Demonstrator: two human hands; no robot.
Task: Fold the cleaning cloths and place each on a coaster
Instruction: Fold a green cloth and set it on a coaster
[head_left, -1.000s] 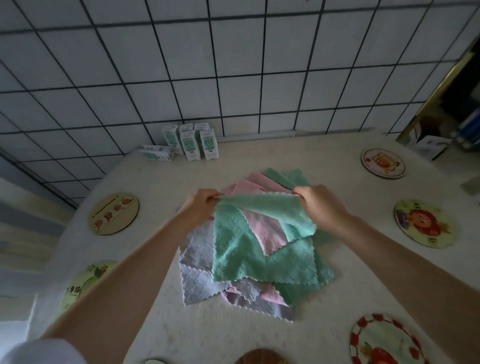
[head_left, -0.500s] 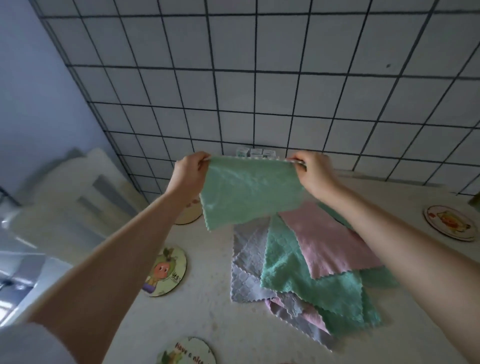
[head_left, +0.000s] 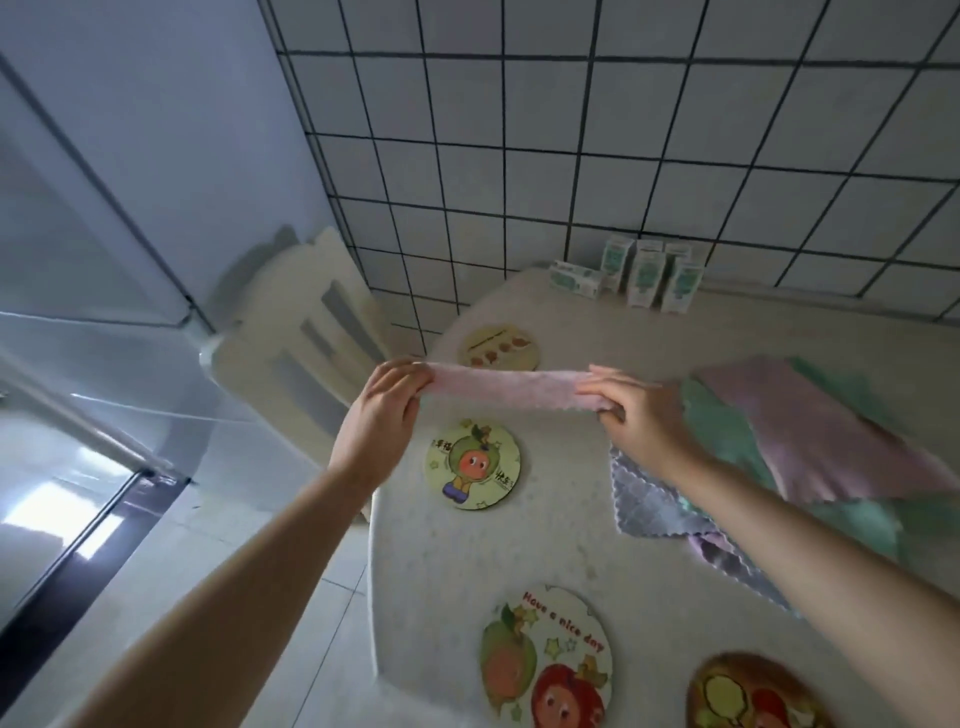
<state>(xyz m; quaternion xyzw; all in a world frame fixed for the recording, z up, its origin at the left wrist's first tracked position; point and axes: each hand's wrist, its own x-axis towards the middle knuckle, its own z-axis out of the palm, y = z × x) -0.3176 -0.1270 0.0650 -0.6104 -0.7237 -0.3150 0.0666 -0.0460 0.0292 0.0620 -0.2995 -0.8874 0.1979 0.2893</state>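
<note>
White tiles (head_left: 571, 156) with dark grout back your pale speckled worktop (head_left: 571, 545). Your left hand (head_left: 382, 410) and right hand (head_left: 639, 415) each grip one end of a pale pink cloth (head_left: 506, 387), fingers curled round it, holding it stretched level in the air between the far coaster (head_left: 500, 347) and the orange-faced coaster (head_left: 472, 464). Right of your right hand, the pile of cloths (head_left: 810, 441), green, pink and grey, lies spread on the worktop. Near you sit the "Have a nice day" coaster (head_left: 545, 660) and a brown-rimmed coaster (head_left: 748, 691). Small cartons (head_left: 644, 273) stand far back against the tiles.
</note>
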